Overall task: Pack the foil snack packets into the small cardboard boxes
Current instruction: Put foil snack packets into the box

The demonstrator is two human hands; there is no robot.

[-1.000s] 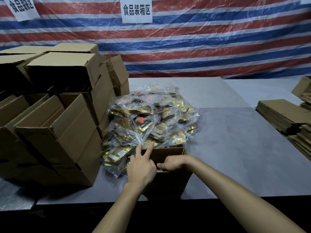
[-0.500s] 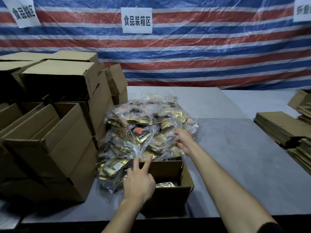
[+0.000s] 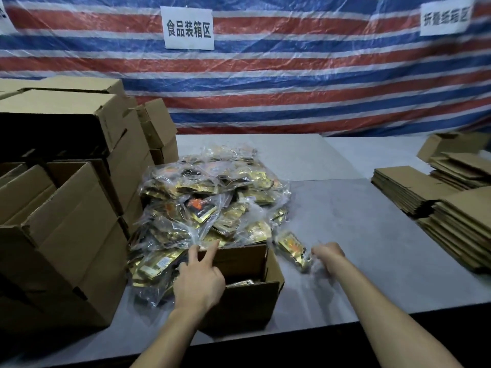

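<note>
The right hand (image 3: 328,254) has its fingers curled under, and it seems to pinch the near end of a gold packet (image 3: 292,248) in its clear wrapper. Blur hides which fingers do the holding. The packet hangs in the air just right of the small box (image 3: 247,306), level with its open top and not yet over it.

The left hand (image 3: 198,280) lies on the left side of the small box, palm down. Two of its fingers are straight and spread, and their tips reach the far flap. It steadies the box and holds nothing.

Inside the small box, near the front wall, one foil packet (image 3: 243,282) shows. How many more lie under it I cannot tell, since the left hand and the walls hide most of the inside. The flaps stand open.

Right behind the small box, touching its far side, is the heap of packets (image 3: 212,205), still large and loose in plastic bags. So I judge the packing to be at an early stage, with this box far from full and most of the stock waiting. To the left of the small box stand big boxes (image 3: 66,235), and well to its right lie flattened boxes (image 3: 451,216) on the table (image 3: 345,221), not yet made up.
</note>
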